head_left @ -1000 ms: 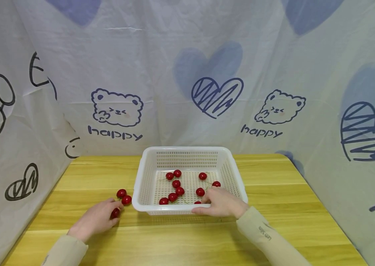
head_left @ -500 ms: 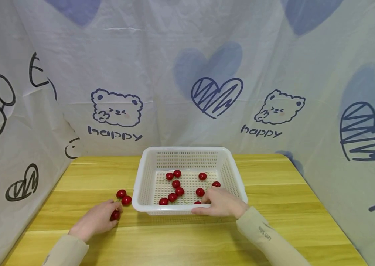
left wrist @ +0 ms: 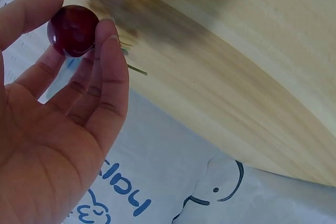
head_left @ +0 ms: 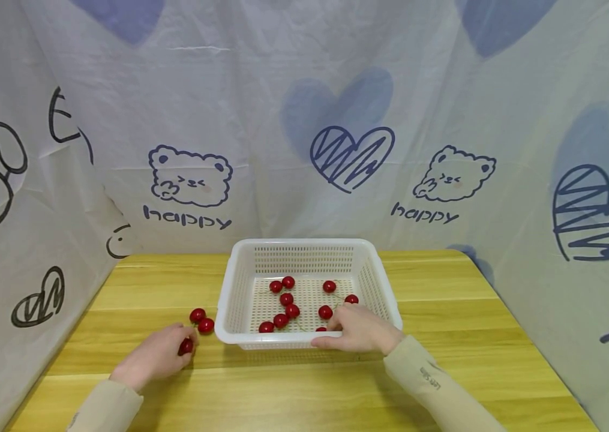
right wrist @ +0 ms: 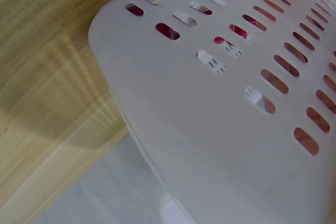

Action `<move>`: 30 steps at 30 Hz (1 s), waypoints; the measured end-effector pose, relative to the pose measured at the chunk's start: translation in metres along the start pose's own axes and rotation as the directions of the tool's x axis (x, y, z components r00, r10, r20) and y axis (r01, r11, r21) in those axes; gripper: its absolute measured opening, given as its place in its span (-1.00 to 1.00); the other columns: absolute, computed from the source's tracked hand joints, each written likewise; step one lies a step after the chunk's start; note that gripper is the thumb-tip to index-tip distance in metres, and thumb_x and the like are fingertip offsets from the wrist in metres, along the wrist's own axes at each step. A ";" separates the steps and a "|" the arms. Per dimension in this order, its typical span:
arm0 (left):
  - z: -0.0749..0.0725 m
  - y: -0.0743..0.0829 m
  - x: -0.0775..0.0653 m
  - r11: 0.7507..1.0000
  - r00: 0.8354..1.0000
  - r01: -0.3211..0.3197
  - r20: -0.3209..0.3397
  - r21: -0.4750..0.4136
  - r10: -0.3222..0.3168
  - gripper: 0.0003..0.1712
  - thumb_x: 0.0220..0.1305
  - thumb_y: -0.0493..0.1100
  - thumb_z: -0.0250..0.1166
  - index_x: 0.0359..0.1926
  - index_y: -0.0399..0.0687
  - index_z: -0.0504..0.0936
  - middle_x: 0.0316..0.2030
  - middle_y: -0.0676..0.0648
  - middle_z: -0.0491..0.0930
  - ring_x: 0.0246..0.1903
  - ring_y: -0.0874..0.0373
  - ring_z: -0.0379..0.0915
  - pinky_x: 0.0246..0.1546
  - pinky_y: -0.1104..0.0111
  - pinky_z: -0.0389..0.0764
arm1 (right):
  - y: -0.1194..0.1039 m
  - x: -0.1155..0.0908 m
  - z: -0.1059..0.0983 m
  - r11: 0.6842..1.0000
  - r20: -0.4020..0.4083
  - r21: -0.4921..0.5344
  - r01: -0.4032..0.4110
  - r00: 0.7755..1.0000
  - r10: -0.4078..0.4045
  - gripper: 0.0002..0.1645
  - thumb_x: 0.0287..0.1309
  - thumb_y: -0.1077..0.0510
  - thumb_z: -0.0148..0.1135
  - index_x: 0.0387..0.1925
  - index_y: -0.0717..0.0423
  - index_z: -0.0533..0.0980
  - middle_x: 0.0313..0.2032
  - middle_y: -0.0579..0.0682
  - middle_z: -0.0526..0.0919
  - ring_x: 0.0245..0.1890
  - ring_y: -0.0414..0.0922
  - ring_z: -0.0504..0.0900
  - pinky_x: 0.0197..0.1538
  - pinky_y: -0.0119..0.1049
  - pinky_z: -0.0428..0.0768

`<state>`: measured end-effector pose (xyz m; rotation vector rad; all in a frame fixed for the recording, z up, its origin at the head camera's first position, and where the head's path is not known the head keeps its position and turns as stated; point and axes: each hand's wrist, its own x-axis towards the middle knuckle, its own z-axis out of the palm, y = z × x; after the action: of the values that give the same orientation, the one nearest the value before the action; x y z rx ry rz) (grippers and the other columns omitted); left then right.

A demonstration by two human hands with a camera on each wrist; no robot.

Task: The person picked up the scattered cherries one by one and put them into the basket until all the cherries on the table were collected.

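Note:
In the head view my left hand (head_left: 152, 358) is low over the table, left of the white plastic basket (head_left: 304, 243). It pinches a dark red cherry (left wrist: 73, 31) between thumb and fingers, as the left wrist view shows up close. Just beyond its fingertips two more cherries (head_left: 206, 326) lie on the wood beside the basket, one touching the other. My right hand (head_left: 359, 329) grips the basket's near rim, thumb outside and fingers over the inside. Several cherries (head_left: 286, 299) are scattered on the basket floor, and the near wall and right hand partly hide some.
The yellow wooden table (head_left: 304, 396) ends at a cloth backdrop (head_left: 272, 198) printed with hearts and bears, which also hangs at both sides. In the right wrist view the slotted basket wall (right wrist: 178, 114) fills most of the frame, red cherries showing through slots.
My left hand has drawn back very slightly from the two loose cherries, with its cherry still between the fingers. My right hand and the basket have stayed in place.

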<state>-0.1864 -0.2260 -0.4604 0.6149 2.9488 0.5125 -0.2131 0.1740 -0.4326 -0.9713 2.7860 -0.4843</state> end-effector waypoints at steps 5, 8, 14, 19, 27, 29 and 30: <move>-0.003 0.002 0.000 1.000 1.000 0.017 0.001 -0.011 -0.017 -0.81 0.02 -0.28 0.32 -0.36 0.04 0.50 -0.45 0.07 0.43 -0.44 0.18 0.31 -0.38 0.25 0.43 | 0.000 0.000 0.000 1.000 0.000 -0.004 -0.002 1.000 0.002 -0.27 -0.03 -0.62 -0.07 -0.84 -0.16 0.31 -0.80 -0.27 0.15 -0.76 -0.35 0.08 -0.66 -0.45 0.14; -0.005 0.003 0.000 0.999 0.999 0.032 0.008 -0.019 -0.032 -0.83 0.05 -0.27 0.30 -0.29 -0.01 0.53 -0.43 0.05 0.45 -0.44 0.18 0.31 -0.40 0.27 0.43 | 0.000 0.000 0.000 1.000 0.000 -0.001 -0.003 1.000 0.003 -0.28 -0.03 -0.62 -0.07 -0.84 -0.17 0.33 -0.80 -0.27 0.16 -0.76 -0.35 0.09 -0.66 -0.44 0.14; -0.013 0.006 0.002 1.000 1.000 0.015 0.007 0.000 -0.015 -0.72 0.10 -0.25 0.28 -0.11 -0.17 0.56 -0.35 -0.01 0.53 -0.42 0.14 0.32 -0.40 0.23 0.43 | -0.001 -0.001 0.000 1.000 0.005 -0.001 -0.007 1.000 0.007 -0.30 -0.03 -0.61 -0.06 -0.82 -0.19 0.38 -0.81 -0.28 0.18 -0.76 -0.36 0.10 -0.66 -0.45 0.16; -0.019 0.006 0.005 1.000 1.000 0.010 -0.001 0.010 -0.010 -0.69 0.11 -0.24 0.28 -0.09 -0.21 0.54 -0.34 -0.04 0.51 -0.41 0.13 0.34 -0.39 0.21 0.46 | -0.002 0.000 0.000 1.000 0.004 0.006 -0.003 1.000 0.003 -0.30 -0.01 -0.60 -0.05 -0.82 -0.19 0.39 -0.82 -0.28 0.18 -0.76 -0.36 0.11 -0.66 -0.45 0.15; -0.029 0.005 0.009 0.999 0.999 0.015 -0.037 0.041 -0.013 -0.71 0.11 -0.24 0.27 -0.11 -0.20 0.54 -0.41 -0.02 0.43 -0.45 0.12 0.30 -0.42 0.25 0.42 | -0.001 -0.001 0.000 1.000 0.005 0.009 -0.009 1.000 0.009 -0.30 -0.02 -0.60 -0.05 -0.82 -0.19 0.39 -0.82 -0.28 0.17 -0.77 -0.36 0.10 -0.66 -0.45 0.14; -0.032 0.005 0.011 0.999 0.999 0.002 -0.053 0.048 0.000 -0.72 0.10 -0.25 0.27 -0.13 -0.21 0.54 -0.43 -0.01 0.43 -0.46 0.13 0.29 -0.43 0.25 0.42 | -0.001 -0.001 0.000 1.000 0.006 0.009 -0.009 1.000 0.009 -0.30 -0.02 -0.60 -0.05 -0.82 -0.18 0.38 -0.82 -0.28 0.17 -0.77 -0.36 0.09 -0.66 -0.45 0.14; -0.034 0.006 0.012 0.999 0.998 -0.003 -0.060 0.051 0.006 -0.73 0.09 -0.25 0.26 -0.14 -0.21 0.54 -0.44 -0.01 0.42 -0.47 0.12 0.29 -0.44 0.26 0.42 | -0.001 0.000 0.001 1.000 0.006 0.009 -0.009 1.000 0.009 -0.30 -0.02 -0.60 -0.05 -0.82 -0.18 0.38 -0.82 -0.28 0.17 -0.77 -0.36 0.09 -0.66 -0.45 0.14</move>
<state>-0.2002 -0.2264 -0.4265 0.6228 3.0266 0.4658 -0.2123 0.1738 -0.4329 -0.9560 2.7792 -0.4920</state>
